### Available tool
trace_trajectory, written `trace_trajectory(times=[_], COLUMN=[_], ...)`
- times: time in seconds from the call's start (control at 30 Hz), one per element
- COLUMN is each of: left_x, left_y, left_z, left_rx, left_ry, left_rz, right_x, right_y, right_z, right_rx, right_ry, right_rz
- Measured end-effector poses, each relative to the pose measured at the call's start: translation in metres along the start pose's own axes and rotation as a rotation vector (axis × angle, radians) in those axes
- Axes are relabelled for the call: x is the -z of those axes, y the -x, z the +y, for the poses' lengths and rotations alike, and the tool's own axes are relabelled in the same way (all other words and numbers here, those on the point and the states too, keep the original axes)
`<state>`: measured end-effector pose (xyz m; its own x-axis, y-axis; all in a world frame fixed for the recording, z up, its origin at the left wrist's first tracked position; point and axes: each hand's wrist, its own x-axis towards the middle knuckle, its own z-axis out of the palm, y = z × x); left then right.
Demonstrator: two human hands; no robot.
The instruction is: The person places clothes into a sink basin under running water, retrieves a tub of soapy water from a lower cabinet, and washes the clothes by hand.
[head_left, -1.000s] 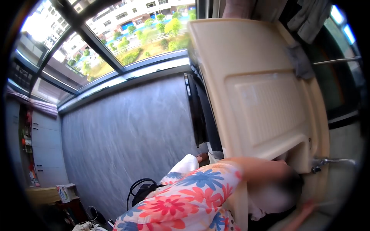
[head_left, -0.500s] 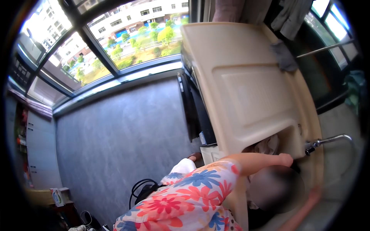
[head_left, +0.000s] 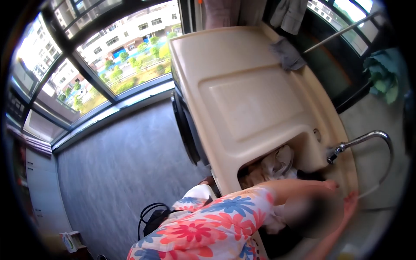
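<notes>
A cream sink unit (head_left: 242,108) with a ribbed drainboard fills the middle of the view. Its basin holds crumpled beige and dark laundry (head_left: 273,164). My left arm, in a floral sleeve, reaches across the basin. My left hand (head_left: 331,184) is at the far rim, below the chrome tap (head_left: 368,138); its grip is too blurred to read. My right hand (head_left: 349,203) rests on the rim just beside it, fingers apart, holding nothing. A blurred patch hides part of the basin under my left forearm.
A grey cloth (head_left: 286,54) lies on the sink's far corner. A front-loading washing machine (head_left: 184,125) sits under the drainboard. Grey floor (head_left: 125,164) stretches left to large windows. A black bag (head_left: 151,214) is by my legs. A green cloth (head_left: 381,73) hangs at right.
The view has swung right and down, so the basin, laundry and tap show more fully. My left hand has moved a little farther along the rim below the tap.
</notes>
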<state>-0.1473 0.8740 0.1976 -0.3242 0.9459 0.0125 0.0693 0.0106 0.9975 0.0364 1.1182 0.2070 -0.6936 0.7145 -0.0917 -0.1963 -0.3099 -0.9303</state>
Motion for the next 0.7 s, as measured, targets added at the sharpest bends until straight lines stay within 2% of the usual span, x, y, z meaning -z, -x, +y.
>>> trace_trajectory(times=[0.07, 0.17, 0.2, 0.3, 0.37, 0.47, 0.5, 0.57, 0.6, 0.7], left_x=[-0.015, -0.008, -0.016, -0.044, -0.06, -0.055, -0.058, -0.072, -0.076, -0.059], left_y=[-0.007, 0.002, -0.006, -0.037, -0.048, -0.035, -0.035, -0.047, -0.057, -0.063], left_z=[0.015, 0.054, 0.05, 0.026, 0.003, 0.008, 0.005, -0.006, -0.019, -0.041], left_rx=[0.046, 0.177, 0.195, 0.237, 0.239, 0.178, 0.121, 0.016, -0.043, -0.135], left_ry=[0.184, 0.584, 0.643, 0.794, 0.859, 0.719, 0.55, 0.203, 0.054, -0.295], left_rz=[0.055, -0.136, -0.152, -0.16, -0.153, -0.109, -0.022, 0.133, 0.072, -0.058], right_x=[-0.018, -0.068, -0.082, -0.101, -0.076, -0.059, -0.061, -0.05, -0.041, -0.008], right_y=[0.01, 0.035, 0.044, 0.056, 0.054, 0.063, 0.065, 0.064, 0.065, 0.058], right_z=[0.004, 0.015, 0.02, 0.039, 0.043, 0.033, 0.027, 0.021, 0.015, -0.01], right_rx=[-0.044, -0.137, -0.176, -0.196, -0.231, -0.246, -0.243, -0.188, -0.153, -0.128], right_ry=[-0.025, -0.062, -0.076, -0.056, -0.027, 0.13, 0.2, 0.253, 0.282, 0.439], right_rz=[-0.025, 0.031, 0.061, -0.038, -0.033, -0.068, -0.095, 0.074, 0.162, 0.238])
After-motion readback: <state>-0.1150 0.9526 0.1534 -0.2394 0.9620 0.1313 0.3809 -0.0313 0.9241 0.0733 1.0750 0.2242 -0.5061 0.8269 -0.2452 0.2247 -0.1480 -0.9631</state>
